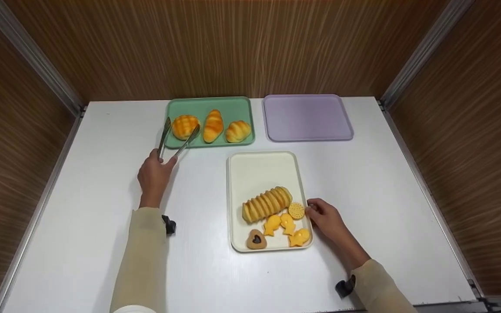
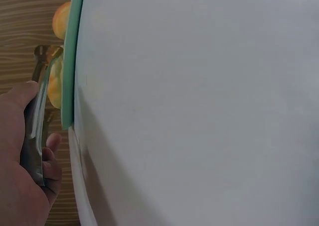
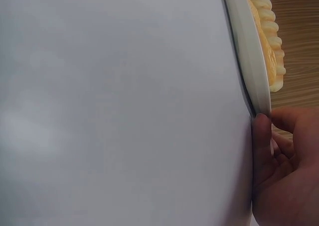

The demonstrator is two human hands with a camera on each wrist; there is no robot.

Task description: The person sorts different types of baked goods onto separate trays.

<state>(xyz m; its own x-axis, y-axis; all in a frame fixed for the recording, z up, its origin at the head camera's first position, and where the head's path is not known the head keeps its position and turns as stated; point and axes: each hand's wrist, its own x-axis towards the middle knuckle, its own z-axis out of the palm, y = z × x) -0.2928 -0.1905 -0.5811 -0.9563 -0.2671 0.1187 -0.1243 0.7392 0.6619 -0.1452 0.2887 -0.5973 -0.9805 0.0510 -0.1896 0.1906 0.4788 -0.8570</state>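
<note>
Metal tongs (image 1: pixel 161 138) are held in my left hand (image 1: pixel 152 176). Their two arms are spread, with the tips on either side of a round scored bun (image 1: pixel 184 126) on the green tray (image 1: pixel 237 103). A long roll (image 1: pixel 213 127) and a small croissant-like roll (image 1: pixel 238 131) lie to its right. My right hand (image 1: pixel 326 217) pinches the right rim of a cream tray (image 1: pixel 261 167); thumb and finger at the rim show in the right wrist view. The cream tray carries a sliced loaf (image 1: pixel 267 204), a round cracker (image 1: pixel 296 211), several yellow fish-shaped or star-shaped pieces (image 1: pixel 272 224) and a heart-centred cookie (image 1: pixel 256 239).
A bare purple tray (image 1: pixel 308 117) lies at the back right of the white table (image 1: pixel 81 182), beside the green one. Wood-grain panels (image 1: pixel 233 48) enclose the back and both sides.
</note>
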